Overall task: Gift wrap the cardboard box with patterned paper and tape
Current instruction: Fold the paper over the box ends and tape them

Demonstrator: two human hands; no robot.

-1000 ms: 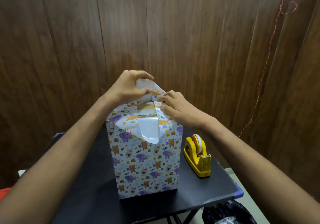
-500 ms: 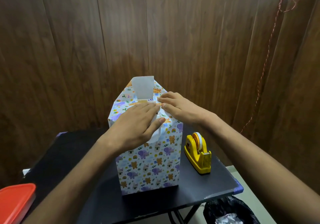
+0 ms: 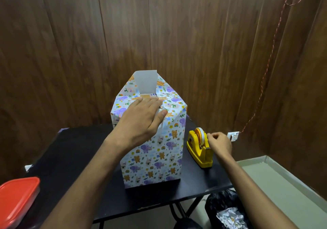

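A tall box wrapped in white paper printed with purple elephants, brown bears and small rainbows [image 3: 152, 151] stands upright near the middle of the black desk [image 3: 74, 154]. The left hand [image 3: 141, 122] lies flat on the box's top, fingers straight and together, pressing down the folded paper flaps at the near edge, with the thumb spread toward the right. Behind the fingers a plain white paper flap [image 3: 146, 83] stands up at the far side of the top, its unprinted side facing the camera (a strip of brown cardboard shows just below it).

Just beside the box, on its right, sits a yellow plastic tape dispenser [image 3: 199, 149] with a roll of tape mounted in it. The right hand [image 3: 219, 143] is at the dispenser's right side, fingers curled and pinched together at the roll; whether tape is actually between the fingertips is too small to tell.

At the lower left edge lies a red plastic lid-topped container [image 3: 16, 200]. Below the desk's right end is a black bin bag [image 3: 223, 204] with crumpled foil in it. A reddish twisted cord [image 3: 265, 69] hangs down the brown wood-panel wall [image 3: 70, 43].
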